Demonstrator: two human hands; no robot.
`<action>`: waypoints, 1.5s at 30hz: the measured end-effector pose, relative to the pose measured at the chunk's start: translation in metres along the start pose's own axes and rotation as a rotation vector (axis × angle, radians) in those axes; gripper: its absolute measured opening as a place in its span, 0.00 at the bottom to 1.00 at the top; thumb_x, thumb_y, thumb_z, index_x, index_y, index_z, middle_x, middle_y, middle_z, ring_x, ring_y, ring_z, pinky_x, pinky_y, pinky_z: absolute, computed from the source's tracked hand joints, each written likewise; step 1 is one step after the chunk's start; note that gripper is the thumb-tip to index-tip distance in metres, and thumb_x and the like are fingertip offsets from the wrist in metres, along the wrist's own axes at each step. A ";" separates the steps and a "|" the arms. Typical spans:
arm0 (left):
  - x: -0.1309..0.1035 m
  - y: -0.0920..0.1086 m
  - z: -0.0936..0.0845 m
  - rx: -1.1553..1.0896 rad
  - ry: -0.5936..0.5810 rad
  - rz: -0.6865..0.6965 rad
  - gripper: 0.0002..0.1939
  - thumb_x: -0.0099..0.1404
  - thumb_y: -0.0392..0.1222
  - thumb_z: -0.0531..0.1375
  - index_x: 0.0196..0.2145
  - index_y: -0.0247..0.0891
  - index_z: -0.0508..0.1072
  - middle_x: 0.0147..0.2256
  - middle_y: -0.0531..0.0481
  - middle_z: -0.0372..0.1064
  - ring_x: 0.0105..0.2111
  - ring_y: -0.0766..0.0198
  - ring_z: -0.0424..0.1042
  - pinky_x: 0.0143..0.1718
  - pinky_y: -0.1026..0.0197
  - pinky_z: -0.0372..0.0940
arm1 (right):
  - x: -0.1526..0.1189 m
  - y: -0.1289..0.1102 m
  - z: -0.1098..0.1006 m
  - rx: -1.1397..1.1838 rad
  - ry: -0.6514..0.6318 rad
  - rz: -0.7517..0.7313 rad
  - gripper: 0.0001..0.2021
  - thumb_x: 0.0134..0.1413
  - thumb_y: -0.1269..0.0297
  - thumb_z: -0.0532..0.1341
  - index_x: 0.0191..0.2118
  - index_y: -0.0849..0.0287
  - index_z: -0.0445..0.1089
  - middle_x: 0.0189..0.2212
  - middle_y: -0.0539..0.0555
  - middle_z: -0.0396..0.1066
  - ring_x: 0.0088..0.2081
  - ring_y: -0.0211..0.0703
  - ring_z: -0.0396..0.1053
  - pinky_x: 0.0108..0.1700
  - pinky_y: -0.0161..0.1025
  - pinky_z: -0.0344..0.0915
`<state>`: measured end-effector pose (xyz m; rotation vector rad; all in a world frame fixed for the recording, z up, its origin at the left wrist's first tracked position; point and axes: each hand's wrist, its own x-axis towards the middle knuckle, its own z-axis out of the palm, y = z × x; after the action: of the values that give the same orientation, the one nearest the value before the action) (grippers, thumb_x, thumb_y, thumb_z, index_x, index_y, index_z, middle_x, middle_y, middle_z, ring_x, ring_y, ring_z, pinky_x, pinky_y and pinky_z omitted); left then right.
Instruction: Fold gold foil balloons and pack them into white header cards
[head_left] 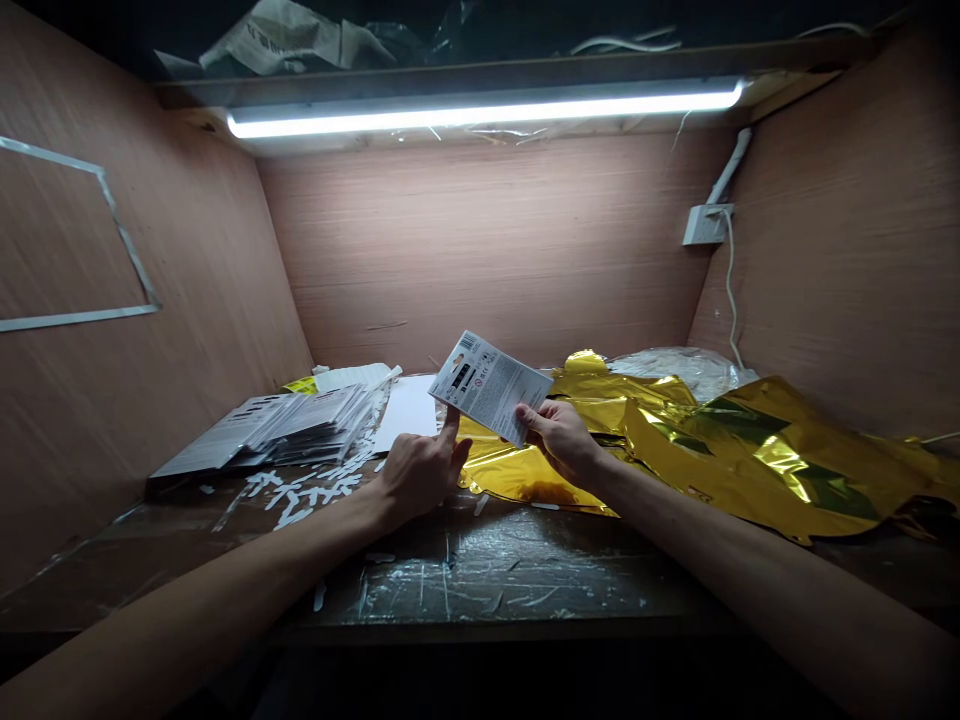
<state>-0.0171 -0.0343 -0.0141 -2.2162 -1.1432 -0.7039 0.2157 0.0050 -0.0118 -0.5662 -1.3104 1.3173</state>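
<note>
Card [487, 390], one, in right hand [562, 435], left hand [424, 468] alongside, one lamp [486, 111] above

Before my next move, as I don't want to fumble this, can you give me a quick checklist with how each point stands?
1. Card gripped: ok; the right hand pinches it near one edge, thumb on the printed face.
2. Left hand contact: cannot tell; its index fingertip is at the opposite edge.
3. Card's far side: cannot tell; it faces away.
4. Bench free of scraps: not ok; white strips lie scattered.
5. Card pile squared: not ok; it is fanned unevenly.
6. Light tube on: ok.
</note>
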 end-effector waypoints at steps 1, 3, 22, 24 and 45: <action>0.000 0.001 -0.001 0.015 -0.006 0.008 0.20 0.76 0.46 0.50 0.53 0.26 0.70 0.23 0.44 0.76 0.19 0.56 0.75 0.20 0.60 0.60 | 0.000 0.001 0.000 -0.001 -0.002 -0.001 0.24 0.37 0.44 0.77 0.26 0.62 0.76 0.27 0.59 0.77 0.27 0.45 0.71 0.36 0.46 0.73; 0.000 0.003 -0.001 0.039 0.001 0.029 0.17 0.76 0.45 0.50 0.46 0.29 0.72 0.22 0.45 0.75 0.17 0.56 0.74 0.19 0.61 0.59 | 0.000 0.002 -0.001 -0.004 -0.002 -0.001 0.24 0.38 0.44 0.77 0.26 0.62 0.76 0.27 0.58 0.77 0.27 0.44 0.71 0.36 0.46 0.72; 0.005 0.007 0.001 0.002 0.158 0.406 0.12 0.65 0.30 0.53 0.39 0.36 0.76 0.23 0.50 0.74 0.20 0.63 0.72 0.24 0.64 0.67 | -0.002 0.013 0.000 -0.063 -0.066 0.112 0.25 0.37 0.45 0.77 0.28 0.66 0.78 0.25 0.58 0.77 0.28 0.43 0.73 0.35 0.41 0.71; 0.005 0.009 0.001 0.007 0.143 0.405 0.14 0.64 0.30 0.53 0.41 0.35 0.77 0.25 0.48 0.76 0.20 0.62 0.73 0.24 0.63 0.68 | -0.002 0.013 0.000 -0.081 -0.065 0.117 0.25 0.37 0.46 0.77 0.29 0.66 0.79 0.26 0.58 0.77 0.28 0.43 0.73 0.35 0.41 0.71; 0.018 -0.020 -0.025 -0.670 0.460 -0.487 0.16 0.60 0.50 0.69 0.38 0.37 0.72 0.30 0.54 0.69 0.27 0.67 0.66 0.28 0.64 0.63 | -0.002 0.000 0.000 -0.070 -0.030 0.044 0.22 0.36 0.49 0.77 0.26 0.65 0.77 0.24 0.56 0.75 0.26 0.40 0.70 0.31 0.39 0.68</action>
<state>-0.0295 -0.0314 0.0206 -2.0693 -1.3316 -1.9232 0.2166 0.0033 -0.0123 -0.6291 -1.3803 1.3246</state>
